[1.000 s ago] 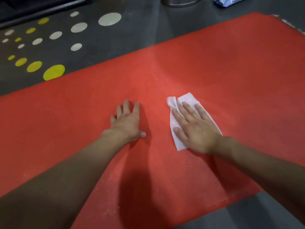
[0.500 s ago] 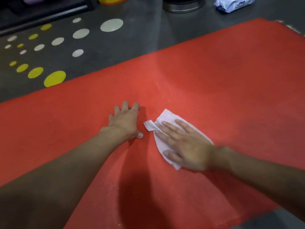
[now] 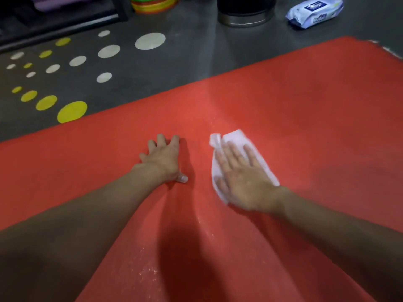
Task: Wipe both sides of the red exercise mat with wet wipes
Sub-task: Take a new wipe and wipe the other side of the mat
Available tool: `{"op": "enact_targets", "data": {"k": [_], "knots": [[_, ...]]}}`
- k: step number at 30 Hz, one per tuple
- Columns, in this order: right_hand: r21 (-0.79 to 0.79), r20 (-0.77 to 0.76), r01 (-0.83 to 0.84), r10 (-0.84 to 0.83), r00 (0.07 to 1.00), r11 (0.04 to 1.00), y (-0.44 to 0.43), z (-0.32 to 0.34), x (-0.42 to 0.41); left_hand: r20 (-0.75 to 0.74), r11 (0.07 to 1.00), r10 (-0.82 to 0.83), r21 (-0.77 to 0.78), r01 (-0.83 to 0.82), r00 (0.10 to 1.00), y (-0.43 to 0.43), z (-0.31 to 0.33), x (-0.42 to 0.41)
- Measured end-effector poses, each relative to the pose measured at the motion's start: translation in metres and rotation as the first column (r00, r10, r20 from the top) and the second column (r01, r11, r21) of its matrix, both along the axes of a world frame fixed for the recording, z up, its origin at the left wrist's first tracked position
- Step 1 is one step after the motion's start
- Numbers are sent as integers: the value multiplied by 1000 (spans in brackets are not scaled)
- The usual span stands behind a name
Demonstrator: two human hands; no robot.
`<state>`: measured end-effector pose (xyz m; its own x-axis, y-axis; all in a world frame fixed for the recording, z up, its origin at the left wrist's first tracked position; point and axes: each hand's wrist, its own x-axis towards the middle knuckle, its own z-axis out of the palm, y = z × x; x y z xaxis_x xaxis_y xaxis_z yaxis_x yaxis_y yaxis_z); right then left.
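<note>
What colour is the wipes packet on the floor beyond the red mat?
The soft plastic wipes packet is pale bluish-white with a dark blue label; head view.

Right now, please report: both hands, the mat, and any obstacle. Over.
Left hand flat on red mat, holding nothing. Right hand flat, pressing white wipe onto mat. Wipes pack on floor beyond mat's far edge, out of the path.

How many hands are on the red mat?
2. Left hand presses the red foam mat at centre; right hand, beside it, lies flat on a white wet wipe.
</note>
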<state>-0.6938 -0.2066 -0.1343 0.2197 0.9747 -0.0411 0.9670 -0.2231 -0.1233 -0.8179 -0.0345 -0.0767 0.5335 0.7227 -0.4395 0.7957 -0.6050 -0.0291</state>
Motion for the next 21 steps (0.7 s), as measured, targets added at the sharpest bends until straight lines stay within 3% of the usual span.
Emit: {"op": "enact_targets", "data": {"k": [3, 4, 7, 9, 12, 14, 17, 21], "knots": [[-31, -18, -261, 261, 965, 965, -5, -3, -5, -79, 995, -28, -102, 20, 997, 12, 0, 7], [-21, -4, -244, 244, 970, 970, 2, -3, 9, -84, 991, -44, -133, 32, 995, 15, 0, 9], [-36, 5, 25, -24, 1000, 999, 22, 2, 32, -70, 986, -65, -156, 53, 995, 27, -7, 10], [-41, 19, -13, 14, 1000, 999, 21, -1, 11, 9, 988, -40, -146, 41, 999, 37, -9, 12], [-70, -23, -254, 253, 967, 965, 17, -1, 11, 251, 990, 141, -37, -136, 958, 38, -16, 14], [-61, -23, -171, 170, 985, 983, 35, 6, 35, 336, 985, 127, 69, -159, 933, 22, -33, 13], [-60, 2, 9, -9, 1000, 998, 51, 3, 29, 342, 974, 94, 163, -157, 935, 11, -55, 12], [-79, -23, -307, 306, 952, 949, 45, -1, 9, 341, 972, 79, 182, -148, 937, 16, -57, 10]]}}
